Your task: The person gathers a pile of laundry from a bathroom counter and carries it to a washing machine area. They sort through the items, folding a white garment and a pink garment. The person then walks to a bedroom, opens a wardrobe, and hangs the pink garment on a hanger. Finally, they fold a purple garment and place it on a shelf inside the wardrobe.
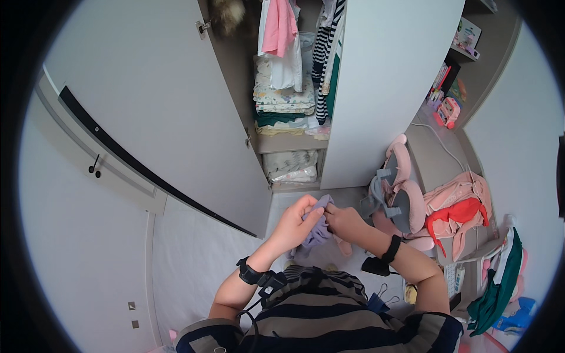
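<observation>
A lavender cloth garment (317, 233) hangs bunched between my two hands, in front of my striped shirt. My left hand (296, 224) grips its upper edge, with the thumb pressed along the cloth. At the garment's top right, my right hand (345, 222) has its fingers curled into the fabric. The garment's full shape is hidden by its folds and my hands. Ahead stands an open wardrobe (291, 143), where a stack of folded clothes (284, 103) lies on a shelf beneath hanging garments (282, 39).
The wardrobe's open door (176, 114) reaches out at left. A pink padded chair (408, 207) stands at right, beside a desk (435, 152) bearing a pink garment (463, 189) and a red cloth (457, 212). A green and white garment (499, 282) hangs at far right.
</observation>
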`<state>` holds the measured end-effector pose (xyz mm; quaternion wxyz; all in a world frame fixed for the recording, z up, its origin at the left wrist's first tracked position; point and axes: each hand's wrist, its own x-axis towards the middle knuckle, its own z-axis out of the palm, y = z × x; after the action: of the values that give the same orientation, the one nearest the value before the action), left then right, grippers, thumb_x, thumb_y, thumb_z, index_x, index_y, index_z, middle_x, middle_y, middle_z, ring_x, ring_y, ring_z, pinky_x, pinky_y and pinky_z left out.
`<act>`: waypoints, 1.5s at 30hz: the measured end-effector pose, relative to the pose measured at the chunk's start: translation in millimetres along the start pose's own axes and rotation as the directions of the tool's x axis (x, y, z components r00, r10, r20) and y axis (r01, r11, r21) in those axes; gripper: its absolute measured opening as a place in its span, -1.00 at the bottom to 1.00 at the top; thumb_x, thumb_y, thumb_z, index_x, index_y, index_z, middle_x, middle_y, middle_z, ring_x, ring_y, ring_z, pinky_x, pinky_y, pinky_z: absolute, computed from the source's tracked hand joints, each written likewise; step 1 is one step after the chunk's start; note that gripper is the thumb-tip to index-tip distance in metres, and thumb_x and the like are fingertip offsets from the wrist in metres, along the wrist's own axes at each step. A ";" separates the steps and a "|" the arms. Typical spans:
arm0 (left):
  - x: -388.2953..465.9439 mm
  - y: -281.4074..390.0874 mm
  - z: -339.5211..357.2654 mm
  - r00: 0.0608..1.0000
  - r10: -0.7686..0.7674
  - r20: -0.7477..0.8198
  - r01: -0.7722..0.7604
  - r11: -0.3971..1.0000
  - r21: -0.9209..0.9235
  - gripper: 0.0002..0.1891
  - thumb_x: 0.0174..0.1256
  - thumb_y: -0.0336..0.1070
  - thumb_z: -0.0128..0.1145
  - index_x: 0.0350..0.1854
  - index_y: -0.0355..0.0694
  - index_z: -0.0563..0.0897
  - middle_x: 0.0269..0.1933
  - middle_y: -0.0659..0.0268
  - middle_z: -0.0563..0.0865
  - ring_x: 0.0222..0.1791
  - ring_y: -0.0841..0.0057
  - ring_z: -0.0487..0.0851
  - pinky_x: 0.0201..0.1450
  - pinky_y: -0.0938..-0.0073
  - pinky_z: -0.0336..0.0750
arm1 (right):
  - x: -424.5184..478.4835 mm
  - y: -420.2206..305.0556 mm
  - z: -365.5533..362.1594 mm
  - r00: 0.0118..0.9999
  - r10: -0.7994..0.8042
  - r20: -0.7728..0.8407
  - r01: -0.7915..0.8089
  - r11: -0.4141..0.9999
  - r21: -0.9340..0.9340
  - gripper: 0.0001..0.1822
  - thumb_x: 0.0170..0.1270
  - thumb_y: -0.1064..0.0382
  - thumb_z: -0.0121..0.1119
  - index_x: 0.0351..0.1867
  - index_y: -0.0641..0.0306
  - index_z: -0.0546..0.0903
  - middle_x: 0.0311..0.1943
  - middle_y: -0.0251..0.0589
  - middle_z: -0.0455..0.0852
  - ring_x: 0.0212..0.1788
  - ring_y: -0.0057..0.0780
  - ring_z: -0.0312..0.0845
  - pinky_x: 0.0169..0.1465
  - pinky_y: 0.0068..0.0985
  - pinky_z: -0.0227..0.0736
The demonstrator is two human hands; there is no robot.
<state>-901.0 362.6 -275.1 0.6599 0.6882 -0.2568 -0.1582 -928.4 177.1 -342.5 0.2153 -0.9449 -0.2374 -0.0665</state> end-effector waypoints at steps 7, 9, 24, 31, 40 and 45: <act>1.8 5.1 4.3 0.996 -0.070 0.051 0.068 0.997 0.027 -0.92 0.40 -0.38 0.04 -0.26 -0.25 0.46 -0.51 0.56 0.47 -0.47 0.85 0.32 -0.39 0.75 0.26 | -1.9 3.7 6.1 0.916 0.275 0.292 -0.176 0.930 -0.323 -0.89 0.13 0.28 0.09 -0.33 0.19 0.60 -0.50 -0.14 0.69 -0.43 -0.18 0.68 -0.42 -0.28 0.53; -0.9 -8.2 5.5 0.995 -0.072 0.065 0.071 0.997 0.020 -0.92 0.39 -0.38 0.05 -0.26 -0.25 0.46 -0.52 0.56 0.45 -0.48 0.84 0.32 -0.41 0.74 0.25 | -2.7 3.2 4.4 0.916 0.248 0.315 -0.142 0.935 -0.325 -0.90 0.12 0.29 0.10 -0.36 0.17 0.61 -0.50 -0.16 0.70 -0.43 -0.20 0.69 -0.43 -0.28 0.53; 6.1 6.9 6.3 0.973 -0.185 0.136 0.174 0.981 0.085 -0.84 0.42 -0.27 0.00 -0.22 -0.27 0.44 -0.49 0.42 0.52 -0.51 0.69 0.49 -0.42 0.61 0.42 | -19.9 25.3 -18.8 0.937 0.318 0.141 -0.198 0.821 -0.536 -0.91 -0.02 0.29 0.17 -0.49 0.12 0.69 -0.61 -0.26 0.67 -0.50 -0.26 0.68 -0.49 -0.39 0.51; 26.1 -56.0 -17.9 0.984 -0.169 0.050 0.143 0.929 0.341 -0.83 0.33 -0.26 0.09 -0.20 -0.22 0.45 -0.48 0.32 0.55 -0.52 0.64 0.49 -0.43 0.53 0.40 | -12.3 -21.7 -94.1 0.959 0.018 -0.282 -0.010 0.999 0.032 -0.87 0.14 0.47 0.09 -0.27 0.25 0.51 -0.21 -0.15 0.62 -0.25 -0.25 0.58 -0.27 -0.45 0.50; 27.2 -12.9 10.3 1.000 0.001 0.007 -0.003 0.976 0.216 -0.80 0.25 -0.23 0.18 -0.17 -0.22 0.60 -0.21 0.28 0.68 -0.48 0.38 0.56 -0.36 0.37 0.44 | -18.1 -17.2 -94.0 0.882 0.251 -0.398 0.082 0.751 0.656 -0.88 0.38 0.49 -0.10 -0.11 0.27 0.39 -0.08 -0.13 0.59 -0.14 -0.52 0.50 -0.07 -0.59 0.40; 31.4 -8.0 17.0 0.984 -0.033 0.176 -0.005 0.977 0.213 -0.79 0.36 -0.22 0.07 -0.22 -0.30 0.60 -0.42 0.19 0.64 -0.54 0.46 0.48 -0.40 0.47 0.41 | -7.5 -16.2 -105.4 0.864 0.417 -0.282 -0.123 0.719 0.684 -0.85 0.31 0.56 -0.09 -0.17 0.26 0.38 -0.10 -0.12 0.58 -0.07 -0.42 0.51 0.01 -0.53 0.39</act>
<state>-883.7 330.9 -280.6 0.5557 0.7397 -0.3254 -0.1953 -945.1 140.6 -243.5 0.5798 -0.7997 -0.0497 -0.1480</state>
